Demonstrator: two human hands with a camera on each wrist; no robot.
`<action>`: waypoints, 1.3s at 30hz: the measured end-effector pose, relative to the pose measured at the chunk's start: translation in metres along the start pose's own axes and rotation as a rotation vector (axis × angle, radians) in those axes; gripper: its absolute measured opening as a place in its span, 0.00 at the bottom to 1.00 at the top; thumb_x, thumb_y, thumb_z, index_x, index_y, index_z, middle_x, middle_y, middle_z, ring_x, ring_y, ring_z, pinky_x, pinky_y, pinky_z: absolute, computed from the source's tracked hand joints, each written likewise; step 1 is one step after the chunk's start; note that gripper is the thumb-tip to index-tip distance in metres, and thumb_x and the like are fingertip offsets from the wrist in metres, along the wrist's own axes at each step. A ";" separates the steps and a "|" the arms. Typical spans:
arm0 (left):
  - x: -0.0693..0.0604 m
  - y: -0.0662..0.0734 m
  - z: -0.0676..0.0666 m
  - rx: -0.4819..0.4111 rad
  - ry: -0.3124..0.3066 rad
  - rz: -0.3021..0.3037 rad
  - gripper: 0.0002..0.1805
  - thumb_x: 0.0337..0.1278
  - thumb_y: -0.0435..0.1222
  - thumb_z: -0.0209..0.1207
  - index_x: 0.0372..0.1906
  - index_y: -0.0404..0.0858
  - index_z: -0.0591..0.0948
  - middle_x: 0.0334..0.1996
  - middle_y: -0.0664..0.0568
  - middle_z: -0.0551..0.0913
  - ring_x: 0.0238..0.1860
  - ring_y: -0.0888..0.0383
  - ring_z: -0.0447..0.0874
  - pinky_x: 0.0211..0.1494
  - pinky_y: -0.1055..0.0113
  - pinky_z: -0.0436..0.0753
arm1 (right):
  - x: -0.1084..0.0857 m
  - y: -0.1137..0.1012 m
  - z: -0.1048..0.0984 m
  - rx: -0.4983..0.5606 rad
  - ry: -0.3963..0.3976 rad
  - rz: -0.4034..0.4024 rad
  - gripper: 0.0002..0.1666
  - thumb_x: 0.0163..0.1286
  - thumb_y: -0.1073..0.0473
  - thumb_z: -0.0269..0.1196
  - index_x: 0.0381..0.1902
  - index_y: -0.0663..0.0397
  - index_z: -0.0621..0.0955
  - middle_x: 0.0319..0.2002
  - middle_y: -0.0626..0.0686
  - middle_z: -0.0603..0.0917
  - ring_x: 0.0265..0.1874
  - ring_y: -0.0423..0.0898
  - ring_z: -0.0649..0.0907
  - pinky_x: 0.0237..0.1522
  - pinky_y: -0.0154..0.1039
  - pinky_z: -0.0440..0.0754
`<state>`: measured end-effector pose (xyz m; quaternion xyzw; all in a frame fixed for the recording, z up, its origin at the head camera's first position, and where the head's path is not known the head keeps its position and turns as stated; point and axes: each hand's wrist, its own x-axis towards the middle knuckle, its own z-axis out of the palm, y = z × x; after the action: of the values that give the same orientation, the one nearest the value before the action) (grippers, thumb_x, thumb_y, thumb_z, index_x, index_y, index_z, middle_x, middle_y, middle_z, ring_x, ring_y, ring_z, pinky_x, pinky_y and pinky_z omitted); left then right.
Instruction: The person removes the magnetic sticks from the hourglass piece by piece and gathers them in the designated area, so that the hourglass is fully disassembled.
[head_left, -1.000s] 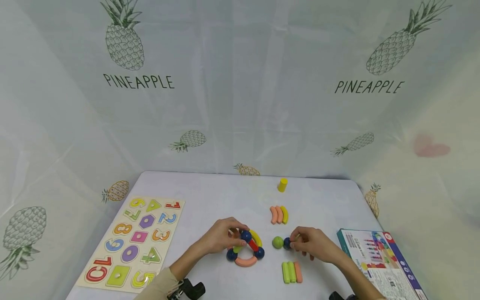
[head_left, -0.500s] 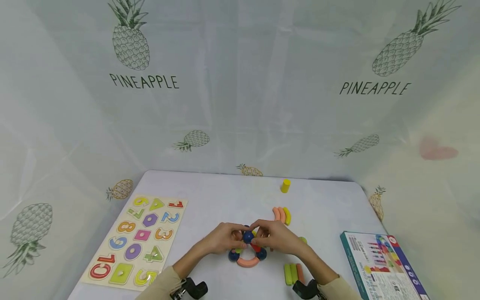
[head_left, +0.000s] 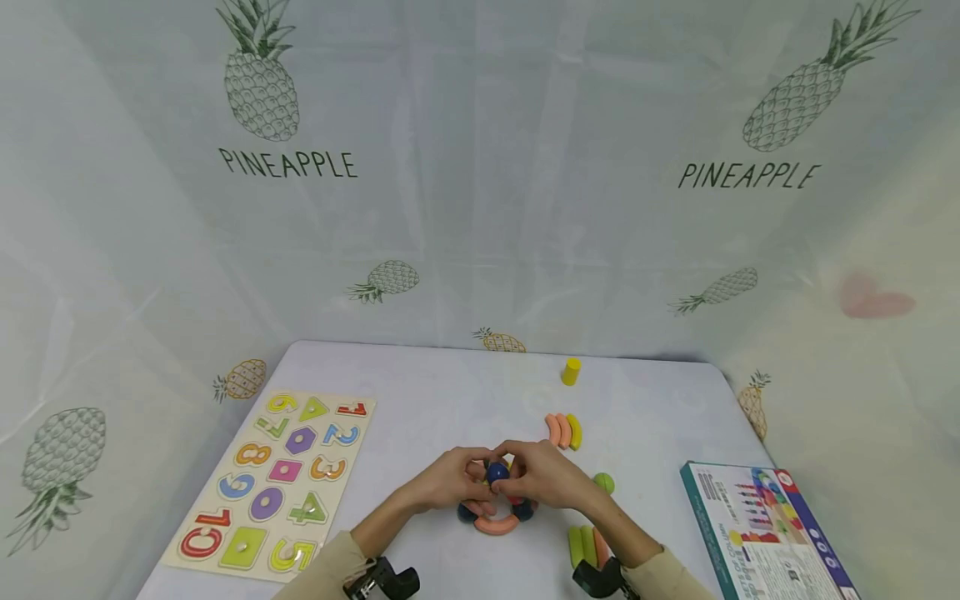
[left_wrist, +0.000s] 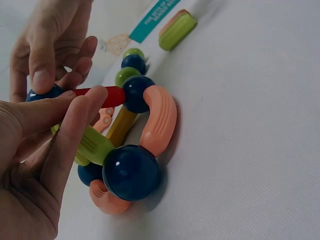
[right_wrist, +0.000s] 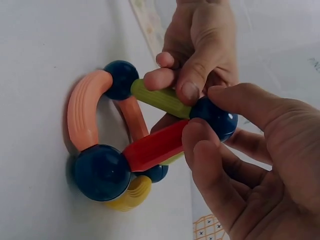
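A frame of magnetic balls and rods stands on the table, with blue balls [left_wrist: 131,172] at its lower corners and peach curved rods [right_wrist: 82,112] along its base. A red rod [right_wrist: 156,146] and a green rod [right_wrist: 160,99] slope up to a blue ball [head_left: 497,473] at the top. My right hand [head_left: 551,475] pinches this top ball between thumb and fingers. Beside it, my left hand [head_left: 450,479] grips the upper part of the green rod, its thumb close to the ball. The hands partly hide the frame's far side in the head view.
Right of the hands lie a green ball [head_left: 603,483], straight rods [head_left: 581,546] and curved rods [head_left: 564,431]. A yellow cylinder [head_left: 572,372] stands farther back. A number puzzle board [head_left: 258,500] lies at left, a printed box [head_left: 768,533] at right.
My right hand has left the blue ball beside the green one and moved left to the frame's top ball. The left hand has stayed at the frame, its fingers shifting lower.
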<state>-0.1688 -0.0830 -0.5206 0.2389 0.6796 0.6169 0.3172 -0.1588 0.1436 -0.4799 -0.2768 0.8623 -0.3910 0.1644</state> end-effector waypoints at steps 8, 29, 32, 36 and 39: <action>0.000 0.000 0.003 -0.009 0.005 0.004 0.26 0.59 0.23 0.61 0.63 0.37 0.77 0.39 0.31 0.87 0.34 0.44 0.91 0.36 0.59 0.88 | -0.001 0.002 0.000 -0.012 0.001 -0.012 0.24 0.67 0.50 0.69 0.58 0.52 0.82 0.21 0.40 0.81 0.11 0.35 0.75 0.13 0.30 0.71; -0.003 -0.001 0.004 -0.018 0.089 -0.043 0.28 0.59 0.27 0.67 0.65 0.36 0.77 0.33 0.35 0.88 0.33 0.43 0.91 0.35 0.59 0.88 | -0.004 0.003 -0.005 0.105 -0.033 0.029 0.23 0.70 0.48 0.67 0.56 0.54 0.81 0.23 0.50 0.85 0.11 0.43 0.79 0.12 0.35 0.77; -0.003 -0.001 0.004 -0.020 0.081 -0.035 0.28 0.59 0.27 0.67 0.65 0.36 0.77 0.32 0.36 0.88 0.34 0.41 0.90 0.36 0.57 0.88 | -0.004 0.003 -0.005 0.119 -0.037 0.028 0.23 0.70 0.48 0.67 0.56 0.54 0.81 0.23 0.51 0.86 0.11 0.42 0.78 0.13 0.34 0.77; -0.003 -0.002 0.003 -0.035 0.063 -0.032 0.27 0.60 0.27 0.67 0.65 0.37 0.77 0.32 0.36 0.88 0.34 0.43 0.91 0.37 0.57 0.88 | -0.004 0.005 -0.004 0.138 -0.046 0.022 0.23 0.70 0.47 0.66 0.56 0.53 0.81 0.23 0.50 0.86 0.11 0.42 0.78 0.14 0.34 0.77; -0.002 -0.002 0.002 -0.039 0.062 -0.036 0.27 0.60 0.28 0.67 0.65 0.37 0.77 0.34 0.34 0.87 0.33 0.45 0.91 0.37 0.58 0.88 | -0.004 0.008 -0.005 0.150 -0.045 0.012 0.21 0.71 0.46 0.65 0.55 0.50 0.81 0.23 0.49 0.86 0.12 0.43 0.80 0.14 0.37 0.79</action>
<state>-0.1663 -0.0833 -0.5223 0.2011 0.6813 0.6313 0.3114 -0.1608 0.1532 -0.4822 -0.2674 0.8284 -0.4471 0.2060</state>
